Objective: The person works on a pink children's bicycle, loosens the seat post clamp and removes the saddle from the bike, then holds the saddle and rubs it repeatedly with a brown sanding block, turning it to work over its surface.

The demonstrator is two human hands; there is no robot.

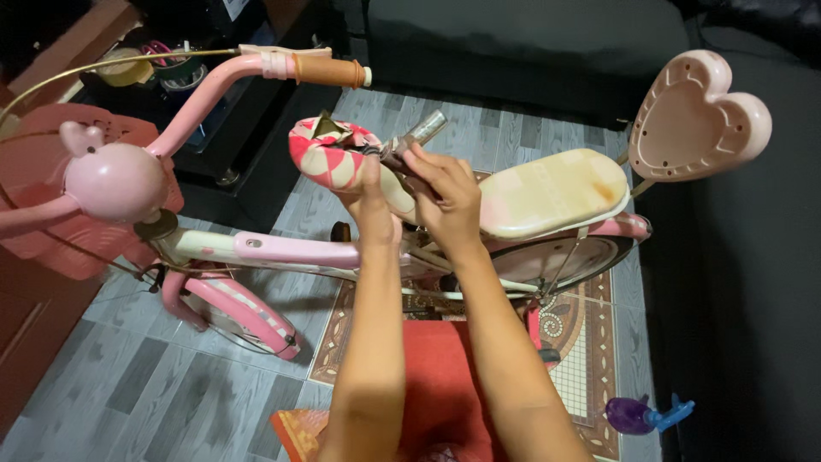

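Note:
A small pink children's bicycle (291,251) stands side-on below me. Its pink and cream patterned saddle (329,154) is tipped up off the frame, with a metal seat post (419,133) sticking out toward the back. My left hand (372,201) grips the saddle from underneath. My right hand (445,192) is closed around the clamp and post at the saddle's base. A cream rear seat pad (552,192) lies just right of my hands, with a heart-shaped pink backrest (697,115) behind it.
The pink handlebar with a brown grip (329,70) and a pink round-faced ornament (115,181) are at left, beside a pink basket (38,205). A dark sofa (530,43) lies beyond. A patterned rug (590,359) and a purple toy (637,415) are on the grey floor.

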